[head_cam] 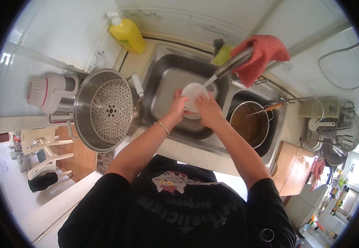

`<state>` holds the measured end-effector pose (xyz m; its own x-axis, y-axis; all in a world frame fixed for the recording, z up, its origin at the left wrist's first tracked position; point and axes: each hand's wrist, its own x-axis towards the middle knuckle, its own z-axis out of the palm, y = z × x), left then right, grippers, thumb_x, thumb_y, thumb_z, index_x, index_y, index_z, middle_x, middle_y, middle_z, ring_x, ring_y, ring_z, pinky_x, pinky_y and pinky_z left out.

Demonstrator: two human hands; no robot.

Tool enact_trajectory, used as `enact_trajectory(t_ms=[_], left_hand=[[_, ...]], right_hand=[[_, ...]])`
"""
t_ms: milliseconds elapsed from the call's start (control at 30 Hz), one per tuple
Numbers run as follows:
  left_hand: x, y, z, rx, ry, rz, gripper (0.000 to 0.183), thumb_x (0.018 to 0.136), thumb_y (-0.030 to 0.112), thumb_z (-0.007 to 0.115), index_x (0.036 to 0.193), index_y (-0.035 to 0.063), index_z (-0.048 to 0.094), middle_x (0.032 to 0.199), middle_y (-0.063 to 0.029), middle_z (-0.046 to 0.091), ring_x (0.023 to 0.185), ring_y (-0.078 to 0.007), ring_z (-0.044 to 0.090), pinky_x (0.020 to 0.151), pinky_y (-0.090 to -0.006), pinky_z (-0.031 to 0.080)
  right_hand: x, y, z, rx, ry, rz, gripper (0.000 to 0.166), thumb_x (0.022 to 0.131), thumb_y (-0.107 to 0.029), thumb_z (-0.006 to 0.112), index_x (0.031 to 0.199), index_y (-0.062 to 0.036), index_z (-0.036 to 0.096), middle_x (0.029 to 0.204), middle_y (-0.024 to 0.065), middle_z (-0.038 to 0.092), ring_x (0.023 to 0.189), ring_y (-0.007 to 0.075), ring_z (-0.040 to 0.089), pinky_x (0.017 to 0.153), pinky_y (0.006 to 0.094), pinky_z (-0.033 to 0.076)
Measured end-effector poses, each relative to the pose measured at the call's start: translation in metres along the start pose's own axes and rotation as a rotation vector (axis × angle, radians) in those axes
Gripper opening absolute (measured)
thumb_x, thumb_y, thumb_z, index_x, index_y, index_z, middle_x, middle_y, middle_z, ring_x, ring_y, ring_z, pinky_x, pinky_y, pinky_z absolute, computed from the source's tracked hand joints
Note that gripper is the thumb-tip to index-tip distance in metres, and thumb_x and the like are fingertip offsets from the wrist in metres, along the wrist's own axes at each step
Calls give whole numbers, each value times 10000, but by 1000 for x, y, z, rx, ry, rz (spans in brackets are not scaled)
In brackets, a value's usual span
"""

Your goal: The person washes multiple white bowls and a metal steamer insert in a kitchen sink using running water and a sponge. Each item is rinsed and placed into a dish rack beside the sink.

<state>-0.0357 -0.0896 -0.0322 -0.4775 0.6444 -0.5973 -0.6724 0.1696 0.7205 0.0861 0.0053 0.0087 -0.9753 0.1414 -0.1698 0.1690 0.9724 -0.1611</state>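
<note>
A small white bowl [192,91] is held above the large stainless steel sink basin [167,74]. My left hand [178,105] grips the bowl by its left rim, thumb on the near side. The fingers of my right hand [209,108] lie flat against the bowl's right part. From the metal faucet spout [234,62], a stream of water [209,81] runs down onto the bowl. Below the bowl, between my hands, a second pale rim shows; whether it is another dish I cannot tell.
Left of the sink stands a steel steamer pot [83,124] with a perforated insert. A yellow soap bottle [128,35] is behind. A red cloth [261,55] drapes over the faucet. The smaller basin holds a pot of brownish liquid [241,124] and a wooden-handled utensil [274,106].
</note>
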Motion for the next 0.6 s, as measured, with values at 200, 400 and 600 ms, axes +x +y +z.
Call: enact_trajectory(t_ms=[200, 400, 600], left_hand=[[-11, 20, -1, -170, -43, -83, 410, 817, 141, 405, 1214, 147, 304, 1158, -153, 446, 981, -311, 525, 626, -427, 515], [3, -15, -21, -258, -140, -227, 372, 869, 204, 407, 1233, 134, 376, 1154, -145, 501, 1093, -307, 499, 756, -450, 489], [-4, 2, -5, -528, -222, -286, 369, 925, 253, 362, 1220, 54, 462, 1188, -133, 536, 1111, -284, 520, 881, -458, 471]], right_hand=[[-25, -15, 18, 451, 577, 52, 500, 670, -107, 679, 1137, -63, 508, 1048, 172, 593, 940, 323, 573, 930, 387, 404], [-13, -18, 18, 2053, 431, 758, 391, 785, -163, 654, 1138, -83, 506, 1073, 19, 559, 982, 154, 524, 813, 330, 426], [-11, -1, 18, 1771, 448, 772, 499, 742, -150, 675, 1196, -60, 488, 992, 83, 587, 913, 165, 549, 760, 301, 442]])
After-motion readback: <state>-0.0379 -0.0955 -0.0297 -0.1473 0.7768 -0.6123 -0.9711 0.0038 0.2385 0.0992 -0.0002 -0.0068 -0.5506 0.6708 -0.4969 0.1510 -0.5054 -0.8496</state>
